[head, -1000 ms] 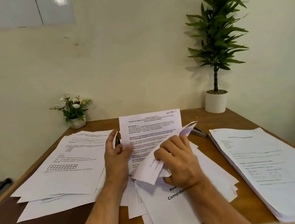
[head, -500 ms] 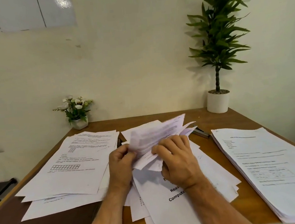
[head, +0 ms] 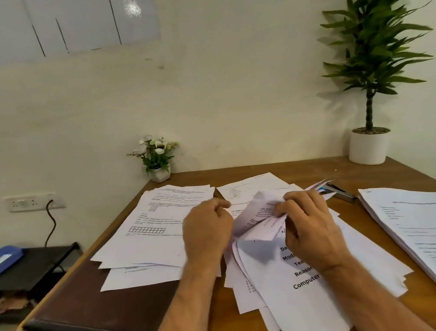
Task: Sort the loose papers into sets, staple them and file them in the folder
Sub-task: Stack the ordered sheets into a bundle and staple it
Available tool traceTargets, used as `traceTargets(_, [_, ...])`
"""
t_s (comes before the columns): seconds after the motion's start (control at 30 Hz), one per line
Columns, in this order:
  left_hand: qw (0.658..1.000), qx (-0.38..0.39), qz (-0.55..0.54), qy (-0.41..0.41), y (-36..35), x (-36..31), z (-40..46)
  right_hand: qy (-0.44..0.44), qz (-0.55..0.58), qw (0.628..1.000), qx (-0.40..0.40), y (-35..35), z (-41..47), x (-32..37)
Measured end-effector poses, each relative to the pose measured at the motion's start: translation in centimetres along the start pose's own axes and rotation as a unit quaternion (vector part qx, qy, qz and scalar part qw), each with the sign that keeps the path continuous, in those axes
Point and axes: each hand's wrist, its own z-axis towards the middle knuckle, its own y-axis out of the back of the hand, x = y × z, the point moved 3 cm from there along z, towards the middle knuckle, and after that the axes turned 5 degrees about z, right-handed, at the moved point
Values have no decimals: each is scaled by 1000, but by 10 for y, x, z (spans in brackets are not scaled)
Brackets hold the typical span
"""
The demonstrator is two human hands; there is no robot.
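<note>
Loose printed sheets [head: 297, 289] lie fanned in a messy pile at the table's middle. My right hand [head: 311, 232] grips a bent bunch of sheets [head: 257, 218] lifted off that pile, fingers curled over their top edge. My left hand [head: 208, 231] sits just left of the bunch, fingers curled at its left edge; its grip is hidden behind the hand. A stapler [head: 340, 192] lies behind the right hand, partly covered by paper. A dark brown folder [head: 93, 313] lies at the front left under another paper pile [head: 154, 227].
A thick stack of papers [head: 420, 233] fills the table's right side. A small flower pot [head: 157, 157] and a tall plant in a white pot [head: 369, 145] stand at the back. A low black stand with a blue box [head: 0, 261] is left of the table.
The upright sheet held a second ago has been folded down into the bunch. The camera view has swung left and the hands now sit lower over the pile.
</note>
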Motion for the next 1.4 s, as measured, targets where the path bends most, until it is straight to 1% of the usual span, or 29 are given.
traceTargets(0.03, [993,29,108,42,4,9,8,-1,3,1000,0,-1,0,0])
traceTargets(0.07, [970,90,202,97,5,21,14,-4,8,1000,-3,-1,1,0])
traceTargets(0.1, [940,148,268,150,6,31,17,-6,15,1000,-5,-1,1,0])
traceTargets(0.13, [916,187,301,187,7,38,17,-8,23,1000,-8,-2,2,0])
traceTargets(0.17, [905,209,311,198,7,40,13,-11,30,999,-9,-3,2,0])
traceTargets(0.2, [908,213,313,181,4,38,11,-17,36,999,-10,-4,1,-1])
traceTargets(0.27, [927,179,311,106,0,26,8,-36,40,998,-11,-5,0,-2])
traceTargets(0.3, [939,154,298,81,1,20,9,-47,37,998,-6,-6,0,-3])
traceTargets(0.37, [958,119,252,63,3,15,17,-49,13,999,10,-7,0,-4])
traceTargets(0.43, [965,93,234,76,10,21,32,-31,-6,999,23,-6,-2,-5])
traceTargets(0.47, [957,96,255,99,15,28,39,-28,-6,999,30,-6,-3,-5])
traceTargets(0.53, [923,141,313,173,25,48,50,-32,3,999,39,-6,-4,-5])
traceTargets(0.57, [910,172,317,206,29,57,53,-34,8,999,42,-6,-4,-5])
traceTargets(0.63, [900,218,290,242,32,70,54,-30,15,999,43,-7,-2,-4])
traceTargets(0.67, [899,228,288,239,31,72,52,-27,16,998,46,-7,1,-4])
traceTargets(0.7, [901,221,298,225,30,72,51,-25,16,998,51,-8,4,-3])
traceTargets(0.8, [912,171,341,150,31,64,52,-30,24,997,65,-9,16,-6])
traceTargets(0.87, [912,168,349,134,33,63,56,-38,31,997,62,-10,25,-11])
traceTargets(0.97, [904,199,338,170,33,74,60,-45,45,997,40,-13,36,-18])
traceTargets(1.03, [905,231,291,209,30,84,59,-52,57,996,36,-19,39,-19])
traceTargets(1.1, [906,243,270,219,28,90,58,-68,66,995,39,-26,40,-20])
traceTargets(1.17, [908,232,287,197,28,87,56,-70,74,994,32,-29,43,-22])
traceTargets(1.3, [917,173,319,166,33,78,60,-53,81,995,6,-24,50,-25])
traceTargets(1.37, [914,175,317,181,35,87,65,-53,69,996,-1,-16,59,-25])
traceTargets(1.4, [913,186,299,206,35,94,67,-48,57,997,-2,-10,64,-24])
